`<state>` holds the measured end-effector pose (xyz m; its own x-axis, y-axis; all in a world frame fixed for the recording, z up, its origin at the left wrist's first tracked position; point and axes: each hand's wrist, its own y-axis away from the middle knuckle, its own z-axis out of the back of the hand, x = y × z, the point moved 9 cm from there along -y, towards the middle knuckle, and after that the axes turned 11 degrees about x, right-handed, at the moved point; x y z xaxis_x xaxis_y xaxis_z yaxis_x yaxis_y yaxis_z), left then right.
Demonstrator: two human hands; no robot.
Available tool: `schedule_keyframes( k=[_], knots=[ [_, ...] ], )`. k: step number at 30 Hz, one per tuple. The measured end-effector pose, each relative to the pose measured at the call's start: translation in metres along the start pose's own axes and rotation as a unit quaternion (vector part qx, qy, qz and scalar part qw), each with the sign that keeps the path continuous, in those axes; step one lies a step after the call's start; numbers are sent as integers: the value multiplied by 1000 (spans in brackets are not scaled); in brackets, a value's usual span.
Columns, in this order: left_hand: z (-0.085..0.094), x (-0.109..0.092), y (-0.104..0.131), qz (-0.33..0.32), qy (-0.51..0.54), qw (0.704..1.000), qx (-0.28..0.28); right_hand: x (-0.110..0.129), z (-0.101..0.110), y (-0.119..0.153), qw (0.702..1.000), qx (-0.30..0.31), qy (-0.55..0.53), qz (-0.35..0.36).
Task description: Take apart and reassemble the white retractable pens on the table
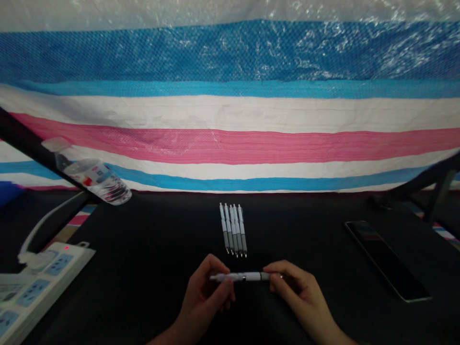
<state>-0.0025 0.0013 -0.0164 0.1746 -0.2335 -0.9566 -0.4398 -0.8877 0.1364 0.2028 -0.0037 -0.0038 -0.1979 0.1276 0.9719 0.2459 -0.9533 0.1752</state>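
Observation:
A white ballpoint pen point(252, 276) with a grey grip lies level between my two hands, near the front of the black table. My left hand point(207, 292) pinches its clicker end between thumb and fingers. Around the grey grip near the tip, the thumb and fingers of my right hand point(296, 290) are closed. Just beyond, several matching white pens point(233, 230) lie side by side in a row on the table, their metal tips toward me.
A black phone point(388, 261) lies at the right. On the left are a white power strip point(53, 282) with a plugged-in cable and a clear water bottle point(98, 179). Striped plastic sheeting point(230, 112) hangs behind the black table point(143, 249). Dark bars slant at both sides.

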Motion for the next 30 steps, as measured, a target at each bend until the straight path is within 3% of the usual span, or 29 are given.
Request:
schedule_keyframes(
  k=[3,8,15,21,26,30],
  knots=[
    [5,-2,-1,-8,-2,1000,-26,4,3,3,999,-20,-19,20],
    [14,-7,-3,-15,-2,998,-63,-7,-14,-3,992,73,-100,-32],
    [14,-6,-2,-16,4,997,-69,-12,-17,-6,984,98,-138,-49],
    [17,-2,-1,-7,12,997,-74,-8,-9,-7,989,58,-123,-54],
    [17,-3,-1,-15,14,997,-69,-11,-14,-7,988,85,-106,-72],
    [19,0,0,-7,13,997,-79,-10,-9,-6,989,56,-122,-52]
  ],
)
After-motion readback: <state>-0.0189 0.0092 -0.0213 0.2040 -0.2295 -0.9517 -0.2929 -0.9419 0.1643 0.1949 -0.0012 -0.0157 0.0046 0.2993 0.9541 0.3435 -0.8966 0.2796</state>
